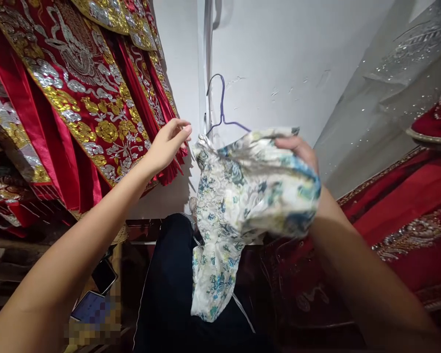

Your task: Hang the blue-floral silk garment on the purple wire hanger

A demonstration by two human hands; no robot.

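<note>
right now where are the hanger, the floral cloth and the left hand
hanger [222, 105], head view, on its purple wire neck
floral cloth [238, 196], head view, on its bunched middle
left hand [167, 144], head view, on the palm

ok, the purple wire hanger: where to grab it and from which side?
Judging by its pose, take the purple wire hanger at the bare neck below the hook, from the left, where the left hand hovers open. The floral garment, bunched in the right hand, covers the shoulders.
</note>
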